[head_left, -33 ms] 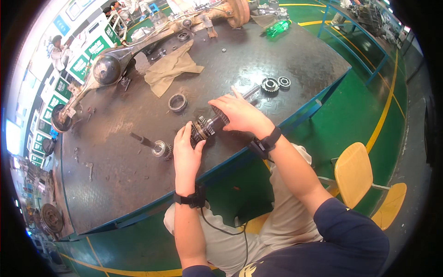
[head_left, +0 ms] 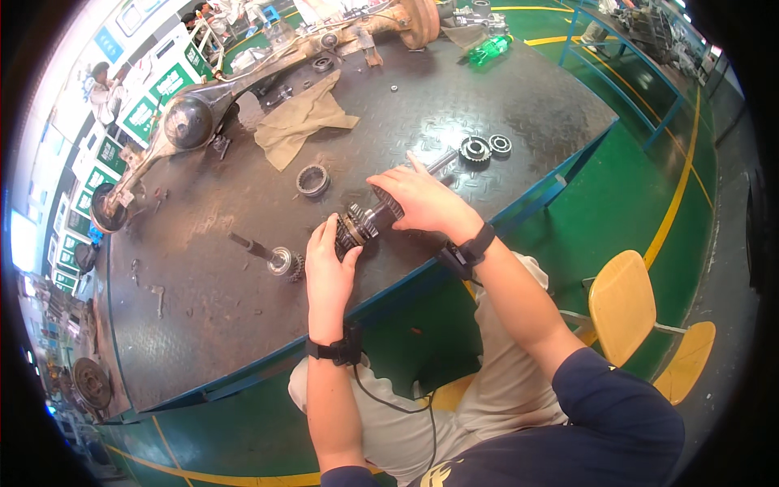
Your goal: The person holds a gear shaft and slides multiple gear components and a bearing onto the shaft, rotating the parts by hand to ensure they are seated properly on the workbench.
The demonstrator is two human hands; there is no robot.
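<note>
A steel gear shaft (head_left: 375, 217) with several toothed gears lies slantwise near the table's front edge. My left hand (head_left: 329, 258) is closed on the gears at its left end, thumb on the near side and fingers over the far side. My right hand (head_left: 418, 197) is curled over a toothed gear farther along, its index finger reaching out. The bare end of the shaft runs on past that hand to the upper right, near a dark gear (head_left: 475, 149) and a ball bearing (head_left: 500, 145). Left of my left hand is a smaller gear with a shaft (head_left: 284, 262).
A toothed ring (head_left: 312, 180) and a brown cloth (head_left: 304, 122) lie beyond my hands on the metal table (head_left: 219, 325). A rusty axle housing (head_left: 191, 122) spans the far side. A green bottle (head_left: 489, 50) lies at the far right; a wooden chair (head_left: 621, 308) stands right of me.
</note>
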